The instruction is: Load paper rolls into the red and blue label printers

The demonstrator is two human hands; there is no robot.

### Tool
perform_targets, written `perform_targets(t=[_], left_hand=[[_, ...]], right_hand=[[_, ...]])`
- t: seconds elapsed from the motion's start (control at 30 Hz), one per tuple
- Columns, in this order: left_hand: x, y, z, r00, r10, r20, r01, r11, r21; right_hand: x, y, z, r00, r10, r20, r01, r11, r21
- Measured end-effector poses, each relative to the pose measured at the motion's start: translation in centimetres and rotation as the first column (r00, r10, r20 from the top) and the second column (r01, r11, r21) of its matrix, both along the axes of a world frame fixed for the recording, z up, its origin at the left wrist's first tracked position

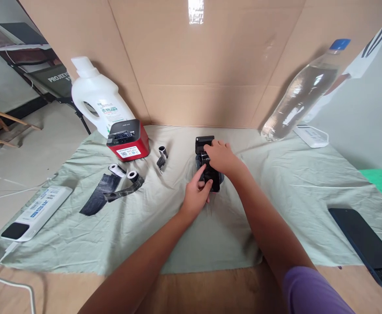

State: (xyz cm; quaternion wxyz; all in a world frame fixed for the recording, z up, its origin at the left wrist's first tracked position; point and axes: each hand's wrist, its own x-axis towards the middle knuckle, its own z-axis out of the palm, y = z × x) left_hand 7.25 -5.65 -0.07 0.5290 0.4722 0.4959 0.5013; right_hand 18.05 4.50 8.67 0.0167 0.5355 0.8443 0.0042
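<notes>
l hand (pixel 195 198) & r hand (pixel 223 159) both touch blk device (pixel 213 174) btwn them, can't tell if either grasps it; might skid on cloth (pixel 207 244) if r presses w/o l bracing

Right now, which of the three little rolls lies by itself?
The rightmost roll, right of the red box; the left roll and middle roll lie close together, their dark strips apparently overlapping.

white jug (pixel 101 92): "衣物"; chair fabric (pixel 52 82): "projeey…"; other print too small.
</notes>
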Motion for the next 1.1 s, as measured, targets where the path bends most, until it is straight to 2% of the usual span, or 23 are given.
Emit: perform_targets(t=[0.17,0.33,0.5,0.63,0.87,1.03,1.1], left_hand=[[0.0,0.0,0.1,1.000,-0.005,0.005,0.005,1.000,-0.007],[-0.1,0.1,0.0,0.999,-0.010,0.041,0.010,1.000,-0.014],[0.0,0.2,-0.1,0.998,-0.004,0.064,0.005,1.000,-0.016],[0.0,0.2,0.0,0.999,-0.005,0.052,0.006,1.000,-0.017],[-0.1,0.3,-0.1,0.999,-0.004,0.035,0.005,1.000,-0.027],[0.0,0.2,0.3,0.999,0.007,0.051,-0.004,0.998,-0.055],[0.1,0.2,0.3,0.998,0.001,0.062,0.003,0.998,-0.058]], right_hand=[[0.2,1.0,-0.9,0.990,0.050,-0.129,-0.061,0.995,-0.082],[0.4,1.6,-1.5,0.971,-0.019,-0.240,-0.029,0.980,-0.197],[0.2,1.0,-1.0,0.977,-0.127,-0.169,0.117,0.991,-0.065],[0.3,1.1,-0.9,0.960,-0.167,-0.225,0.134,0.979,-0.152],[-0.1,1.2,-1.2,0.963,-0.204,-0.176,0.183,0.975,-0.127],[-0.3,0.6,-1.3,0.933,-0.307,-0.188,0.281,0.948,-0.151],[-0.1,0.8,-1.4,0.915,-0.331,-0.230,0.310,0.943,-0.122]])
